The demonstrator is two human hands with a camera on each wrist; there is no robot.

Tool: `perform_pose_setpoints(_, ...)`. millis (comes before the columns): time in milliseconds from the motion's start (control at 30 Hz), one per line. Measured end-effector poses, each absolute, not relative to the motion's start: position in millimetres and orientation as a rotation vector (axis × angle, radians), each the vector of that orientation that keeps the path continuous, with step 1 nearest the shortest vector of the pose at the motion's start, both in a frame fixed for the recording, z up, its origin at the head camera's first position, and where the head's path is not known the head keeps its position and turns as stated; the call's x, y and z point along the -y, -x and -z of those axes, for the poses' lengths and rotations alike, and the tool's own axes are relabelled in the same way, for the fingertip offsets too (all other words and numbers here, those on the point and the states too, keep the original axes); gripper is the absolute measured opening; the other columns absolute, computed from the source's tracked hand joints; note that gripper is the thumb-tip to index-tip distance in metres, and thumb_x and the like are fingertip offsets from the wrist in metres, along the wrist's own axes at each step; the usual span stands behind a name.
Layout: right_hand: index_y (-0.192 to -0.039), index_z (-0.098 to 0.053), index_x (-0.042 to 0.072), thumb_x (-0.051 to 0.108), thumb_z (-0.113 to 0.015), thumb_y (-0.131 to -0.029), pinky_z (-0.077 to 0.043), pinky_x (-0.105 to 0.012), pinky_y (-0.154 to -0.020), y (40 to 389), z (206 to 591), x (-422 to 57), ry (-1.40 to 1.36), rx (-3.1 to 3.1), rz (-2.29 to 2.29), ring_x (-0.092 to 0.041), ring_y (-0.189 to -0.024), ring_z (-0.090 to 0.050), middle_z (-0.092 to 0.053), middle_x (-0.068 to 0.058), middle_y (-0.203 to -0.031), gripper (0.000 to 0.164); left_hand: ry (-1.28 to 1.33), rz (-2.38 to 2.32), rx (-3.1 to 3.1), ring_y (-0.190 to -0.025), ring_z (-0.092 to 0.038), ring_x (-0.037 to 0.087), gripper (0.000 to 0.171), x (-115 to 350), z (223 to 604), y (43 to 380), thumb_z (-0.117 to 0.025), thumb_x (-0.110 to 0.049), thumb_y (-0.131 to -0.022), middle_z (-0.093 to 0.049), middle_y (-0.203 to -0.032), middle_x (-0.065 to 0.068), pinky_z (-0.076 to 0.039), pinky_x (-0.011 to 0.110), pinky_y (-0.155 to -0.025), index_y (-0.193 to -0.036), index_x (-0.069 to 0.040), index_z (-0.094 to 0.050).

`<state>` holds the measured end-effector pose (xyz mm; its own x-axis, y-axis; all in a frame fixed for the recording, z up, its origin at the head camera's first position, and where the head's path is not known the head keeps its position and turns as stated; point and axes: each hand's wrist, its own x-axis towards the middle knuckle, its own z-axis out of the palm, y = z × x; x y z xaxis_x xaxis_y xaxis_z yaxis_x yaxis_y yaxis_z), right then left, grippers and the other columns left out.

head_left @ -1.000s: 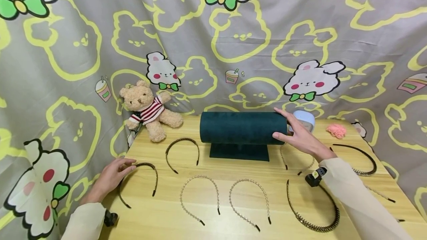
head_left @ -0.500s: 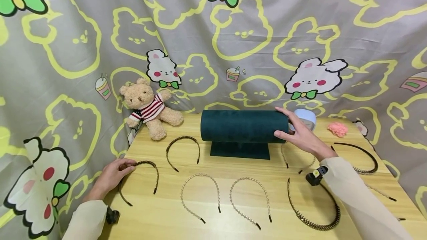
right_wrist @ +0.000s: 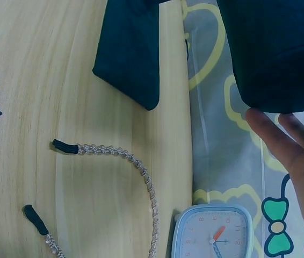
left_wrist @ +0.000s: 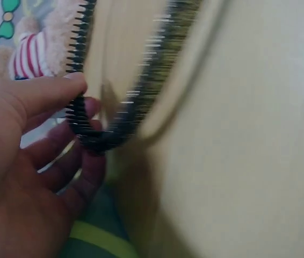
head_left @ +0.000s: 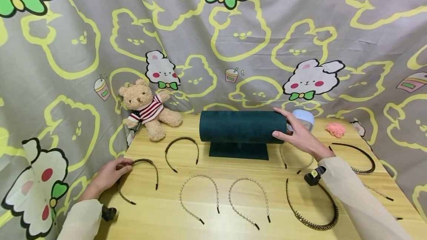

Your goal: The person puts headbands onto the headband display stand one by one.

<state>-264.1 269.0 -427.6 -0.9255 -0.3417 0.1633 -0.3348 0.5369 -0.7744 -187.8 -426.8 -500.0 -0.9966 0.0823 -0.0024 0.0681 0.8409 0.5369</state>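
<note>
The head view shows at the left side the left hand (head_left: 108,175) of a person, which comes out of a beige sleeve (head_left: 81,219). Its grip pinches, with the thumb on one side and the fingers on the other, the curved top of a narrow dark bronze headband (left_wrist: 154,70) with a ridged surface. This headband is at the left part of the pale wooden bench (head_left: 160,217); whether it lies flat or is a little lifted, I cannot tell.

Farther back, a beige plush bear (head_left: 145,108) in a striped red-and-white sweater sits before the grey patterned curtain (head_left: 203,43). Then lies a second bronze headband (head_left: 182,138), and after it two arches of clear beads (head_left: 248,179), one beside the other.

Behind these stands a dark green velvety cylinder (head_left: 241,126) on a flat base (head_left: 238,152) of the same colour. The right hand (head_left: 298,134) touches its right end; the grip is spread, with fingers rather straight and the thumb at the front. Near this hand stands a pale blue clock (right_wrist: 214,231). Farther right lies a bundle of pink yarn (head_left: 335,129).
</note>
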Motion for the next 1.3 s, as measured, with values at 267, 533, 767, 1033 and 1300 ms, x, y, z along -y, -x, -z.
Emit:
perform_pose_setpoints(267,-0.174,-0.021,0.039,0.031,-0.073,-0.107,-0.041,-0.072,-0.119,264,428,-269,0.624,-2.754,1.374,-0.044,-0.161,-0.031,-0.017,-0.010,-0.181,0.086,-0.062,-0.998,-2.839,-0.118,-0.068,0.039,0.043,434,487,183,-0.065,-0.018,-0.111,-0.068,-0.135,0.029,-0.056,0.030,-0.081,-0.147,0.004,-0.061)
perform_pose_setpoints(533,-0.174,-0.020,0.040,0.031,-0.074,-0.106,-0.040,-0.074,-0.119,264,427,-269,0.630,-2.729,1.386,-0.046,-0.161,-0.030,-0.016,-0.010,-0.182,0.087,-0.011,-1.197,-2.692,-0.101,-0.068,0.011,0.056,441,484,177,-0.059,-0.016,-0.113,-0.061,-0.145,0.034,-0.056,0.034,-0.069,-0.163,0.003,-0.041)
perform_pose_setpoints(767,-0.174,-0.021,0.040,0.031,-0.075,-0.106,-0.042,-0.072,-0.119,263,426,-269,0.627,-2.734,1.373,-0.045,-0.159,-0.034,-0.019,-0.011,-0.181,0.087,0.021,-1.298,-2.643,-0.090,-0.069,0.016,0.056,440,486,173,-0.062,-0.015,-0.112,-0.070,-0.128,0.022,-0.054,0.035,-0.067,-0.163,-0.001,-0.044)
perform_pose_setpoints(1033,-0.174,-0.021,0.038,0.032,-0.074,-0.107,-0.042,-0.071,-0.119,263,426,-269,0.626,-2.731,1.374,-0.045,-0.158,-0.035,-0.020,-0.012,-0.180,0.086,0.151,-1.290,-2.612,-0.086,-0.066,0.020,0.063,438,485,173,-0.056,-0.048,-0.114,-0.073,-0.104,0.012,-0.057,0.038,-0.067,-0.163,-0.009,-0.048)
perform_pose_setpoints(1300,-0.174,-0.023,0.036,0.034,-0.074,-0.106,-0.043,-0.070,-0.119,264,427,-269,0.604,-2.755,1.364,-0.043,-0.159,-0.035,-0.021,-0.011,-0.180,0.085,0.130,-1.370,-2.563,-0.082,-0.065,0.018,0.061,437,483,172,-0.059,-0.040,-0.114,-0.071,-0.104,0.013,-0.059,0.038,-0.066,-0.163,-0.007,-0.046)
